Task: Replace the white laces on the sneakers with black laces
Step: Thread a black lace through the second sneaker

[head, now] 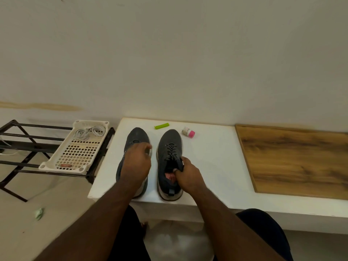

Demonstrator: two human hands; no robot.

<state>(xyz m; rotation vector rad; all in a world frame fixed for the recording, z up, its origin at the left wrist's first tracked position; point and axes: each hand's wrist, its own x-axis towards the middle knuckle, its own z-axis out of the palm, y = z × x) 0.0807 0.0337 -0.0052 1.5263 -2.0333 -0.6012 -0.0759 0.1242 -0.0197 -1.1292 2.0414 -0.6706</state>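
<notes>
Both forearms reach up from six o'clock, and the sweep below runs from nine o'clock round to three.

At nine o'clock a white perforated tray (75, 153) sits on a dark metal rack (22, 147), with the white laces (88, 133) coiled at its far end, well apart from the shoes.

Next, on the white table (212, 157), stands the left sneaker (136, 140), toe toward twelve o'clock. The left hand (136, 162) lies over its lacing area with curled fingers; what they pinch is hidden, so I cannot tell whether they hold a lace or only the upper. Its lacing is covered too.

Just beside it at center stands the right sneaker (170, 147), with black laces (172, 148) crossed through its eyelets. The right hand (188, 173) grips the tongue or collar edge, fingers clenched on the dark fabric at the shoe's opening.

Beyond the toes at twelve o'clock lie a green cylinder (162, 126) and a small pink-capped bottle (188, 132). A wooden board (293, 159) fills three o'clock.

Risks, as I judge them: tugging the tongue could pull the black lacing uneven or drag an end out of an eyelet, and a hard pull on either shoe could slide it off the near table edge, since both heels sit close to it.
</notes>
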